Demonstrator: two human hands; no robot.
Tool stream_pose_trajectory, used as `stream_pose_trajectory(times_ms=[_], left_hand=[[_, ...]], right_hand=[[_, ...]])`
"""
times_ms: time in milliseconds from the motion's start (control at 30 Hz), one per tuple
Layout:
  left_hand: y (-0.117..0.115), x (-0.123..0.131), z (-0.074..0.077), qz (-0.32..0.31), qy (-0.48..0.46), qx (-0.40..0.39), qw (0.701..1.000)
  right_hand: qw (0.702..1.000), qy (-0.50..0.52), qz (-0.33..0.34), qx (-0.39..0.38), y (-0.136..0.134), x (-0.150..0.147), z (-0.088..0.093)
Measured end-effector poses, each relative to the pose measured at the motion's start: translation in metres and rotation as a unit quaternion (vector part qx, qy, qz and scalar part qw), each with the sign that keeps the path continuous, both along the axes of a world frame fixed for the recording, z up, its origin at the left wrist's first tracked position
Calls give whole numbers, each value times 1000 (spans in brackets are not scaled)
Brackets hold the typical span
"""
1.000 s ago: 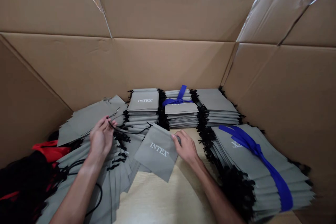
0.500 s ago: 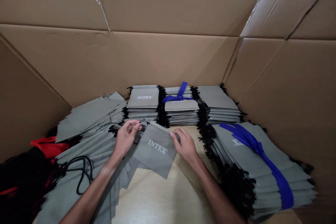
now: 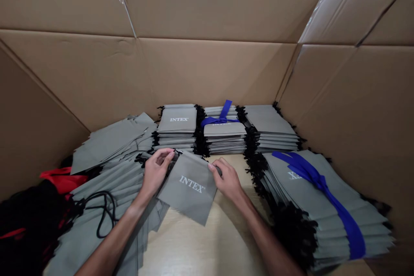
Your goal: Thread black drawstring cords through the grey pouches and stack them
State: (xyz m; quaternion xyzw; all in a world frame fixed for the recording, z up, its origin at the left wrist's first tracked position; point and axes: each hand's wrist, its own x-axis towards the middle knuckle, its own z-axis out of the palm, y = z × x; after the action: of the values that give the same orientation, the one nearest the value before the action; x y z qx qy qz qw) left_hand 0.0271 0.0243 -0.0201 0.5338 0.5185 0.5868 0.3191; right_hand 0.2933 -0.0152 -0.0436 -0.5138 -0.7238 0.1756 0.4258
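- While the right hand [image 3: 227, 179] pinches the gray INTEX drawstring bag [image 3: 190, 189] near its top-right corner, the left hand [image 3: 156, 170] pinches black cord [image 3: 177, 152] at the opposite corner; bag sits tilted between them.
- Best: keep top hem taut, cord untwisted, pull even.
- Vs 1 s ago: left hand in close, long cord span between it and bag gone.

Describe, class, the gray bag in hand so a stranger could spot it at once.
From the back cardboard wall, look down past the row of stacked bags to the pale wooden surface. Over it, between the left hand and the right hand, is a tilted gray bag with white INTEX lettering. Unlike the stacked bags around it, it is held up by the right hand.
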Motion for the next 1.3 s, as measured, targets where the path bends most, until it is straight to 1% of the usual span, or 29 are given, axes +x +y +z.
stream_pose_trajectory(times_ms=[67, 267, 533, 633, 733, 867, 967, 1033, 1133, 1200, 1300], left_hand=[[-1, 0, 0, -3, 1, -3, 1000], [-4, 0, 6, -7, 9, 6, 1000], [-6, 1, 7, -16, -20, 14, 1000], [-6, 1, 8, -24, -27, 21, 999], [-6, -1, 9, -37, -26, 22, 999], [-7, -4, 10, -61, -32, 17, 997], [-8, -4, 11, -83, -46, 22, 995], [-8, -3, 13, -91, -62, 41, 993], [-7, -1, 15, -88, -80, 81, 990], [-8, -1, 16, -75, -68, 94, 990], [-9, -1, 17, -52, -21, 91, 994]], right_hand=[[999, 34, 9, -14, 2, 0, 0], [988, 99, 75, -88, 4, 0, 4], [966, 158, 114, -172, 2, -1, 8], [949, 194, 137, -210, 2, -1, 11], [922, 229, 161, -266, 2, 0, 16], [887, 265, 168, -340, 0, 2, 21], [872, 267, 175, -372, -2, 3, 23], [874, 263, 175, -368, -2, 4, 24], [888, 254, 170, -342, -1, 5, 24], [897, 247, 168, -327, 0, 5, 22], [905, 237, 165, -311, 1, 5, 20]])
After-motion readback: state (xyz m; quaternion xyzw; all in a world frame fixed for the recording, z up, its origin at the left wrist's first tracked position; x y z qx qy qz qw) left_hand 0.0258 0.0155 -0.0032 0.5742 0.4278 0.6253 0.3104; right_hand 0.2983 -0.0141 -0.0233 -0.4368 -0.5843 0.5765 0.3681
